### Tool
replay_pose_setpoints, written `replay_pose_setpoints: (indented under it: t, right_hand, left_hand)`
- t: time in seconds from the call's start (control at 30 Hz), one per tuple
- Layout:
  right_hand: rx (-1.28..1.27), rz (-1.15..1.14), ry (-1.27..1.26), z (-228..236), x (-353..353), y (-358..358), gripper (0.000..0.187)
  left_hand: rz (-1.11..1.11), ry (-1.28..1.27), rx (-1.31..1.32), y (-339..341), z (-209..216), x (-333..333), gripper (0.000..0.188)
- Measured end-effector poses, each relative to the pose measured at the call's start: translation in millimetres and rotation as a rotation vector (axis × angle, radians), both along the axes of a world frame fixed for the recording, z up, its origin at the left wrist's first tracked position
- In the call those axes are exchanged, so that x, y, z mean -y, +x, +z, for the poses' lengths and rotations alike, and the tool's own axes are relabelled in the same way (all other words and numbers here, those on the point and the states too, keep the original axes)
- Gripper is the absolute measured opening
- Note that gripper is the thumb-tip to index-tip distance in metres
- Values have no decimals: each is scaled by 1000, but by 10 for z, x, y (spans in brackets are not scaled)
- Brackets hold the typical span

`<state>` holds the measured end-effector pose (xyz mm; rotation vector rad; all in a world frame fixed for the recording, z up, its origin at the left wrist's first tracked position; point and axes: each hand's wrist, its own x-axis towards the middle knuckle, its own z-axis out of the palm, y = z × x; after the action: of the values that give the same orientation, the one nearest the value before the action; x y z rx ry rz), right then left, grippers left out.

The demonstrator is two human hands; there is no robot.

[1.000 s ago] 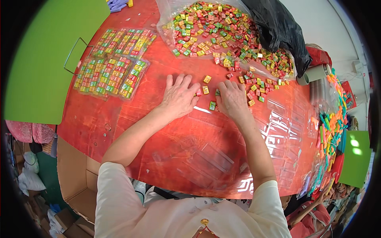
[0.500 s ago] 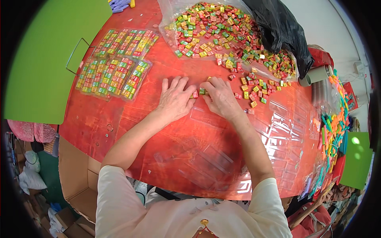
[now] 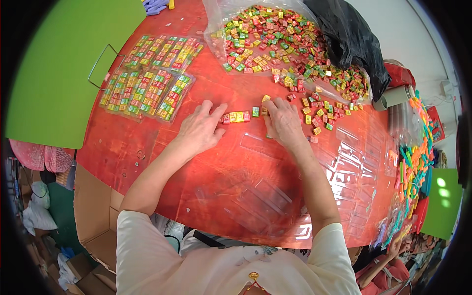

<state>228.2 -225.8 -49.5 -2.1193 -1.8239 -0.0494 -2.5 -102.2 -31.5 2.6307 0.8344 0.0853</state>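
Note:
A short row of small printed blocks in red and yellow lies on the red table in front of me. My left hand is open at the row's left end, its thumb and forefinger spread by the end red block. Just right of the row stands a single green block. My right hand rests on the table beyond it, thumb apart from its bent fingers. Next to those fingertips are a yellow block and another partly covered one; a sliver of green shows by the thumb.
A clear bag spills a heap of blocks at the back, beside a black plastic bag. Filled trays lie at the left. Clear plastic trays spread to the right. A green board borders the table.
My left hand has moved left and my right hand slightly right, uncovering the row between them. The view has shifted slightly.

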Motion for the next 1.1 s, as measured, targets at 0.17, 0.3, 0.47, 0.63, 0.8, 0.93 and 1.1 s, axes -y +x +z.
replay_pose_setpoints:
  t: [0.17, 0.3, 0.47, 0.63, 0.8, 0.93, 1.1]
  right_hand:
    - [-101, 35, 4, -12, 7, -18, 26]
    - [-123, 60, 48, -10, -45, -109, 28]
    - [-160, 82, -26, 73, -53, -146, 35]
    - [-76, 67, -29, -35, -102, -125, 33]
    - [-58, 30, 15, 80, 14, -138, 31]
    - [-55, -34, 18, 273, 399, -274, 29]
    - [-105, -184, -20, 207, 995, -478, 27]
  left_hand:
    - [4, 0, -40, 40, 23, -2, 65]
    - [-26, -19, -22, 150, 6, 68, 62]
    - [-22, 55, 18, 231, -91, 103, 53]
    - [-47, 98, 70, 298, -163, 83, 35]
    - [-63, 104, 182, 324, -141, 116, 28]
    - [-151, 78, 271, 246, -7, 319, 28]
    - [-386, 138, 272, 300, -138, 589, 33]
